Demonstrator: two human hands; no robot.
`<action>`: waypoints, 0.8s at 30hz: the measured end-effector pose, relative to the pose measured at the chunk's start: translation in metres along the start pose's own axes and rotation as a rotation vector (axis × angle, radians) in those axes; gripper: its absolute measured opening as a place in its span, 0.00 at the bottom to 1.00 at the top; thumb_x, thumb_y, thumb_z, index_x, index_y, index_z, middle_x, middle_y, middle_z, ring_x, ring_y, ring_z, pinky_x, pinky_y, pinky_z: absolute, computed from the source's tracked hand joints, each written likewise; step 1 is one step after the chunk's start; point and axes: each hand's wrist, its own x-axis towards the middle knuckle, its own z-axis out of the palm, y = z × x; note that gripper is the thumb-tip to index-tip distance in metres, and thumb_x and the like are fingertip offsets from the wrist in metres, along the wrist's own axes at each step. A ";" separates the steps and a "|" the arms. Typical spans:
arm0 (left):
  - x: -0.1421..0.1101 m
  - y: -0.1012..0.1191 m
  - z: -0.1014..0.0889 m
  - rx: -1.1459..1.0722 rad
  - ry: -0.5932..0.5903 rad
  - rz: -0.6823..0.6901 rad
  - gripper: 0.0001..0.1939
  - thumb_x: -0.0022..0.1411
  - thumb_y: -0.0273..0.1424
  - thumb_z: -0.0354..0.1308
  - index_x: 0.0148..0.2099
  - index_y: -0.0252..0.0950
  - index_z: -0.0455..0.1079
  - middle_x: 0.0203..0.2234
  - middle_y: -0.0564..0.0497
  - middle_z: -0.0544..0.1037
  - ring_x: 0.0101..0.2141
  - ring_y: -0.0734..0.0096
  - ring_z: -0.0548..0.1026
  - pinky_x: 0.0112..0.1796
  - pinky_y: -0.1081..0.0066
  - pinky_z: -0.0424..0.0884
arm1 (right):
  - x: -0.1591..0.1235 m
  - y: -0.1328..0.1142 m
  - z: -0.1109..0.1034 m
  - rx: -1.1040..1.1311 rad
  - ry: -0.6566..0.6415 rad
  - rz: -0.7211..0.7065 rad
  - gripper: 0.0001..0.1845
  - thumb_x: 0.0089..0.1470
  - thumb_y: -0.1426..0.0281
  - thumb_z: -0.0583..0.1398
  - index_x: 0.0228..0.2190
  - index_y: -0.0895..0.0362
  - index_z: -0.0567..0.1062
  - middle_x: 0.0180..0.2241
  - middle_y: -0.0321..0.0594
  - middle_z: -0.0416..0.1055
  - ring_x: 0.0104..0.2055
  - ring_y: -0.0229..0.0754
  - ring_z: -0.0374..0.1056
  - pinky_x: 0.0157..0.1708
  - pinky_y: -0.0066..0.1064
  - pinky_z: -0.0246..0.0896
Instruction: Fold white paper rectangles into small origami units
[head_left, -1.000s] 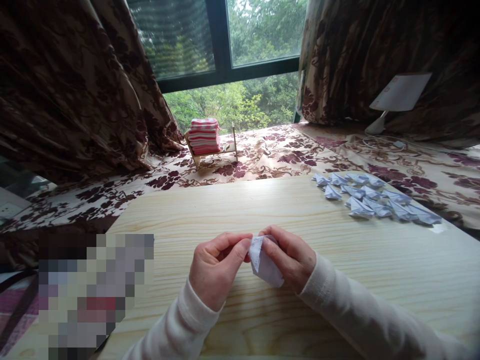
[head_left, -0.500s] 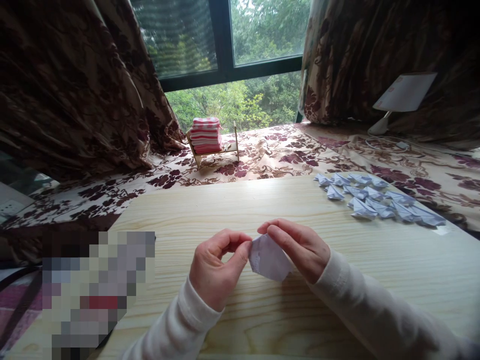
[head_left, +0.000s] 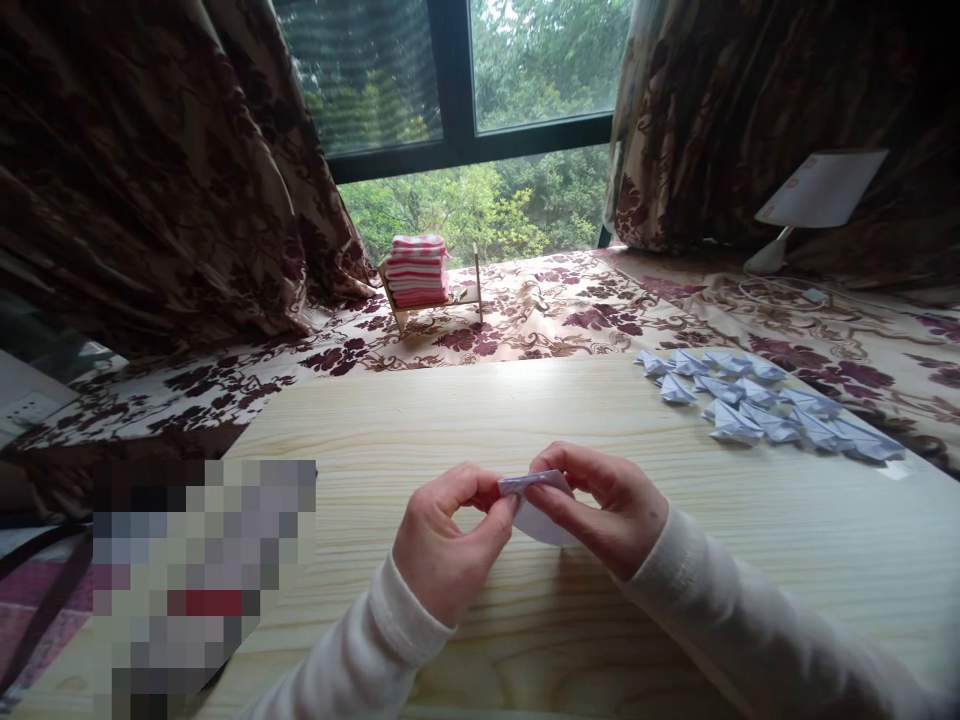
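Observation:
A small piece of folded white paper [head_left: 541,520] is held between my two hands above the wooden table [head_left: 420,420]. My left hand [head_left: 454,535] pinches its left corner between thumb and fingers. On the other side, my right hand [head_left: 607,505] grips the top edge, its thumb lying across the near face and its fingers behind. A narrow folded strip shows along the paper's upper edge. The fingertips behind the paper are partly hidden. Several folded white paper pieces [head_left: 739,420] lie in rows at the table's far right corner.
Beyond the table, a small wooden stand [head_left: 478,290] holds a stack of pink-and-white striped cloth [head_left: 417,272] on the floral cover. A white lamp [head_left: 821,190] stands at the back right. A pixelated object [head_left: 217,580] lies at the left.
The paper has tilted and its upper edge now shows as a folded strip. My right thumb has come down onto its near face, and the right fingers have moved behind it.

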 end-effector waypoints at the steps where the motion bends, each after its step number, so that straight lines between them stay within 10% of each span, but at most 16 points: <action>1: 0.000 0.001 0.000 0.020 0.014 0.017 0.05 0.54 0.27 0.55 0.30 0.32 0.72 0.24 0.49 0.74 0.28 0.68 0.72 0.33 0.71 0.68 | 0.000 0.000 0.000 -0.002 -0.001 -0.002 0.04 0.49 0.71 0.58 0.25 0.58 0.71 0.22 0.34 0.68 0.25 0.34 0.63 0.25 0.25 0.59; 24: -0.001 0.005 -0.001 0.104 0.050 0.209 0.04 0.55 0.25 0.55 0.31 0.31 0.70 0.23 0.52 0.74 0.26 0.75 0.71 0.30 0.76 0.67 | -0.002 -0.003 0.002 -0.015 0.024 -0.057 0.07 0.50 0.70 0.57 0.23 0.59 0.71 0.20 0.33 0.65 0.23 0.32 0.59 0.24 0.24 0.56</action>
